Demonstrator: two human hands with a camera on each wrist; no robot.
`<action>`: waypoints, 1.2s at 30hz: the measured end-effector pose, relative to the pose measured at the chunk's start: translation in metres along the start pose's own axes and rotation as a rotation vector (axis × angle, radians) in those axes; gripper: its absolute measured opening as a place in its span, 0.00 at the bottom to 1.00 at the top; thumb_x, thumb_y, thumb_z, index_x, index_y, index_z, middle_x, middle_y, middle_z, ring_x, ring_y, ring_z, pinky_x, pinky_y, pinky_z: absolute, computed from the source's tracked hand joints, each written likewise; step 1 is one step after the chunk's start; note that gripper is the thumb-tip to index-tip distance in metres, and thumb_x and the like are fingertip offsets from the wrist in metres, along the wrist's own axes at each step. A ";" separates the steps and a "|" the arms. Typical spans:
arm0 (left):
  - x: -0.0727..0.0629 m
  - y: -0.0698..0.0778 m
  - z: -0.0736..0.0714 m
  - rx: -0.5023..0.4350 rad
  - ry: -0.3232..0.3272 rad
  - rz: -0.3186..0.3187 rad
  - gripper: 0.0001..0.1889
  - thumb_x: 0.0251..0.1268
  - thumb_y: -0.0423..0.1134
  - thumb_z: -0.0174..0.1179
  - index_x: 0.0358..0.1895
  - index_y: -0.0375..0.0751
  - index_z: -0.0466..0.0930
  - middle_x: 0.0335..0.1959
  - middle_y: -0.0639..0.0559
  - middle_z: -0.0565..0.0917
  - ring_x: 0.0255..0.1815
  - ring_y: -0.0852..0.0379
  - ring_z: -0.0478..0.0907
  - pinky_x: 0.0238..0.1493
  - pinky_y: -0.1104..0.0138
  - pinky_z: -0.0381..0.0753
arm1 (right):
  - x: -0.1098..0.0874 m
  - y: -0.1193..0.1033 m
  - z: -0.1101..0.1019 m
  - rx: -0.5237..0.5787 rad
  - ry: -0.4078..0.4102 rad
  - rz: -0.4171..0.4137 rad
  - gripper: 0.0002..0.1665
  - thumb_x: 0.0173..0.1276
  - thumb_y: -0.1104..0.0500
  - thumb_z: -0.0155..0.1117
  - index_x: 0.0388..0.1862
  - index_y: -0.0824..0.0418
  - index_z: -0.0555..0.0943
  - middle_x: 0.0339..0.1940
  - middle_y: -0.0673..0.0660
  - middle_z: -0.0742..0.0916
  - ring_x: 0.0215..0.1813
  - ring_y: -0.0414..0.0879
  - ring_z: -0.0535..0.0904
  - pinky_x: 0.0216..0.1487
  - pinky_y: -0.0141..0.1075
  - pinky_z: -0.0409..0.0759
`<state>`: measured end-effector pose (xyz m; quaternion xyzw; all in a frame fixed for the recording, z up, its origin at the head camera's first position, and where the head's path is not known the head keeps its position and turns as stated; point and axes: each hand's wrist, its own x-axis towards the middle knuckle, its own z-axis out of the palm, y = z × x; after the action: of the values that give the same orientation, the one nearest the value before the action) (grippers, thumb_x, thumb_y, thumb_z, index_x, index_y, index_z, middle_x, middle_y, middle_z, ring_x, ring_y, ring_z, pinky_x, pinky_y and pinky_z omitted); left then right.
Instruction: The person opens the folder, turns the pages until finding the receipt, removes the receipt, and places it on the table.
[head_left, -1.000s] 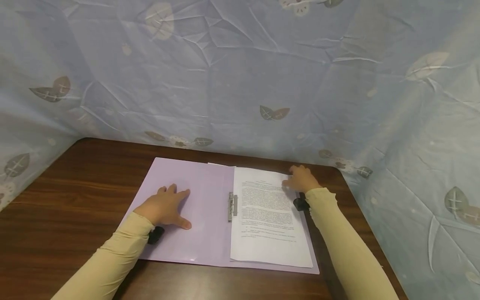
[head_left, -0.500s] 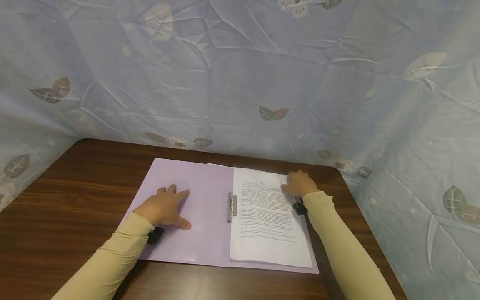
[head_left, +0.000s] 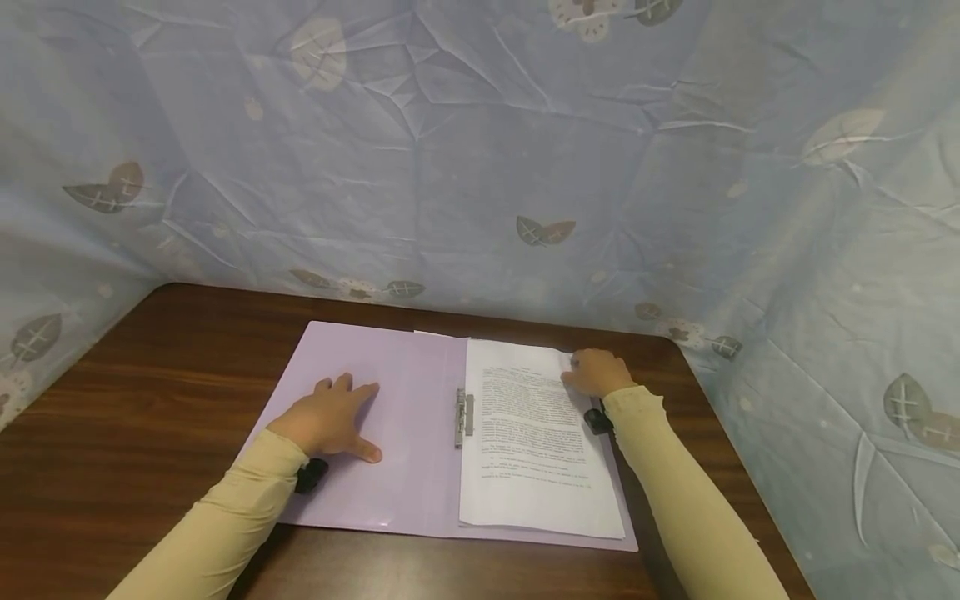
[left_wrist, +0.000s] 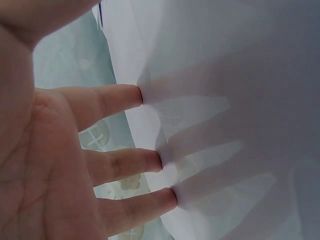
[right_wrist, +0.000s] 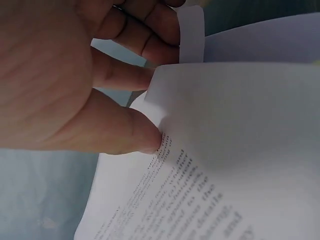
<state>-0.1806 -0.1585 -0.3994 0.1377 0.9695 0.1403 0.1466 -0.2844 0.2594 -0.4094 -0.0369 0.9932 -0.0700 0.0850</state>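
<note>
A lilac ring binder [head_left: 420,467] lies open on the table. A stack of printed sheets [head_left: 536,500] lies on its right side, beside the metal clip [head_left: 461,417] at the spine. My left hand [head_left: 330,417] is spread over the bare left cover; in the left wrist view its fingertips [left_wrist: 132,94] touch the smooth surface. At the sheets' upper right corner, my right hand [head_left: 600,372] pinches the paper. In the right wrist view, the thumb [right_wrist: 142,132] presses on the printed face while the index finger goes behind the paper's edge. The other fingers curl near the binder's edge.
The dark wood table [head_left: 150,392] extends on both sides of the binder. A pale blue curtain [head_left: 465,167] with leaf prints hangs close behind the table and along its right side. A strip of white paper [head_left: 431,334] shows past the binder's top edge.
My right hand has drawn slightly toward me and its fingers have closed in at the sheets' upper right corner. The left hand and binder have stayed in place.
</note>
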 end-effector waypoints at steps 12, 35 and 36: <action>0.002 0.000 0.003 0.004 0.020 -0.001 0.58 0.40 0.63 0.81 0.75 0.35 0.69 0.73 0.22 0.65 0.71 0.18 0.61 0.62 0.30 0.70 | 0.002 0.010 0.000 0.291 0.071 0.040 0.38 0.69 0.64 0.61 0.75 0.74 0.63 0.65 0.75 0.79 0.65 0.67 0.77 0.67 0.61 0.74; 0.006 -0.007 0.005 -0.030 0.062 -0.018 0.58 0.44 0.64 0.79 0.75 0.31 0.67 0.74 0.18 0.61 0.73 0.16 0.57 0.63 0.27 0.66 | -0.047 0.039 0.003 0.561 -0.016 -0.053 0.10 0.73 0.55 0.67 0.41 0.62 0.85 0.33 0.55 0.85 0.33 0.48 0.79 0.35 0.39 0.75; 0.005 -0.007 0.005 -0.030 0.065 -0.017 0.58 0.43 0.64 0.79 0.75 0.31 0.67 0.74 0.18 0.61 0.73 0.16 0.57 0.63 0.27 0.66 | -0.049 0.039 0.004 0.571 -0.016 -0.053 0.10 0.73 0.55 0.67 0.41 0.62 0.85 0.33 0.55 0.85 0.33 0.48 0.79 0.35 0.39 0.75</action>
<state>-0.1854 -0.1622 -0.4070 0.1227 0.9726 0.1578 0.1183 -0.2377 0.3016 -0.4105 -0.0378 0.9313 -0.3487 0.0977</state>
